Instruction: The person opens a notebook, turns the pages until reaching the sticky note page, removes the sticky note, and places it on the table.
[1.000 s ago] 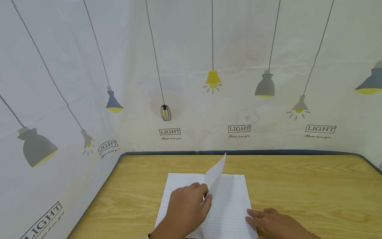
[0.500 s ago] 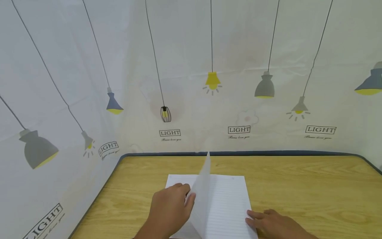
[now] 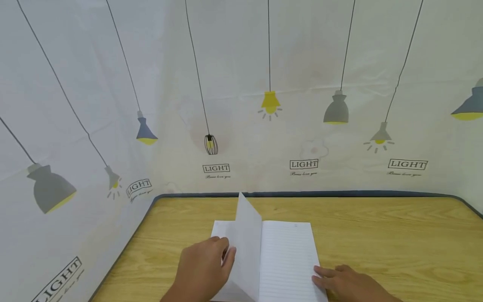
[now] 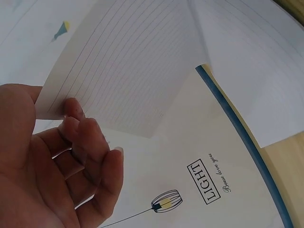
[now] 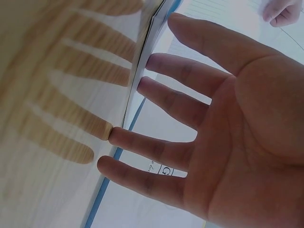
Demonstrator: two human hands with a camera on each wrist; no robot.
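An open lined notebook (image 3: 288,260) lies on the table, with one page (image 3: 249,247) standing up from the spine and leaning left. My left hand (image 3: 203,266) pinches the outer edge of that page between thumb and fingers; the left wrist view shows the ruled page (image 4: 128,61) held at its corner, the other fingers curled below. At the notebook's right edge rests my right hand (image 3: 345,283), its fingers extended. In the right wrist view the fingertips of the right hand (image 5: 199,118) touch the notebook's side edge (image 5: 142,57) and the tabletop.
The wood-grain table (image 3: 385,235) has a dark blue edge (image 3: 339,193) at the back. Behind it and on the left hangs a pale curtain (image 3: 241,50) printed with lamps and the word LIGHT.
My left hand has moved left with the page, swinging it from leaning right, through upright, to leaning left. The right hand has stayed at the notebook's right edge.
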